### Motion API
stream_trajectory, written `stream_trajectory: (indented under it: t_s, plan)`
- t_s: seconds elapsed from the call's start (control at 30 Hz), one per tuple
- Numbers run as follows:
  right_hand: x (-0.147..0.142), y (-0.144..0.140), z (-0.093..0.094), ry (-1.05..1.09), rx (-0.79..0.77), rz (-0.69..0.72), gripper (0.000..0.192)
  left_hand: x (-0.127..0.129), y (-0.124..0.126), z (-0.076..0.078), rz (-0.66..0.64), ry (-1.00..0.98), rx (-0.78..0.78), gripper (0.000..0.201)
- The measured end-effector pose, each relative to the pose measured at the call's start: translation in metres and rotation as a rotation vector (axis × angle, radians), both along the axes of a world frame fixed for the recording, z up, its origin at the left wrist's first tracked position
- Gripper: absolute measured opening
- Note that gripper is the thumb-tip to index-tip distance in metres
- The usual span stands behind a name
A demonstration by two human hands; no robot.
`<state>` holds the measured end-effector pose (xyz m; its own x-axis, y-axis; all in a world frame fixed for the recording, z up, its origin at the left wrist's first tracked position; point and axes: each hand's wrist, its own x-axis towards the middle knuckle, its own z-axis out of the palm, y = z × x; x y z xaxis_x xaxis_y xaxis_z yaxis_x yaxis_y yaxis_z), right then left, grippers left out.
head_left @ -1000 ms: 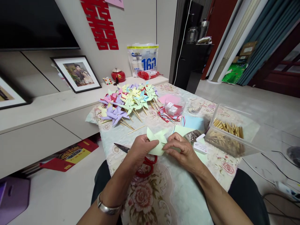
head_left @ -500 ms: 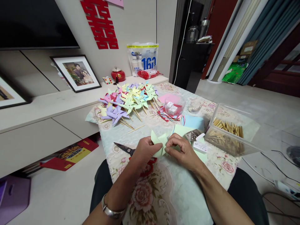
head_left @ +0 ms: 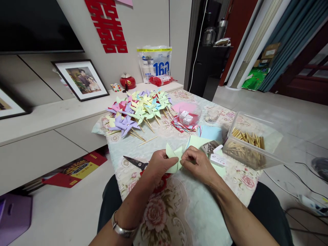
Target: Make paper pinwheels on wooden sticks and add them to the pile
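Observation:
Both my hands hold a light green folded paper piece [head_left: 174,158] just above the floral tablecloth [head_left: 179,212]. My left hand [head_left: 159,163] pinches its left side. My right hand [head_left: 198,164] pinches the folded points at its centre. Red-handled scissors [head_left: 139,164] lie under my left hand with the blades pointing left. Just beyond my right hand sit green and blue paper sheets [head_left: 210,135], a small metal tin [head_left: 209,147] and a white box [head_left: 218,159].
A heap of finished paper pinwheels [head_left: 138,109] on sticks lies at the table's far left. A clear tub of wooden sticks [head_left: 246,143] stands at right, a round clear box [head_left: 189,116] and a glass [head_left: 212,117] farther back. A low cabinet [head_left: 51,136] runs along the left.
My hands have drawn closer together and folded the paper's points inward; the piece looks smaller and more bunched. The view shifted slightly.

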<state>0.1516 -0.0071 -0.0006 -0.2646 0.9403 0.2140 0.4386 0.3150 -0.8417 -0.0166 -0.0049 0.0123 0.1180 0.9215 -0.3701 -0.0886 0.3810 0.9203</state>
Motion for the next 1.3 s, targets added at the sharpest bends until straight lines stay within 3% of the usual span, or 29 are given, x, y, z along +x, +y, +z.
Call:
stream_trajectory:
  t_s: [0.47, 0.8, 1.03, 1.3]
  plan:
    - [-0.001, -0.001, -0.001, -0.069, -0.002, -0.014, 0.014, 0.001, 0.001, -0.007, -0.020, 0.149, 0.085, 0.019]
    - [-0.002, -0.001, -0.002, -0.088, -0.009, -0.027, 0.014, 0.004, 0.001, -0.022, 0.051, 0.162, 0.137, 0.014]
    - [0.000, -0.001, 0.002, -0.062, -0.032, -0.012, 0.017, 0.003, -0.005, -0.008, 0.086, -0.022, 0.043, 0.021]
    - [0.001, 0.000, -0.001, -0.060, -0.002, -0.013, 0.016, 0.001, -0.005, -0.012, 0.049, -0.096, -0.005, 0.028]
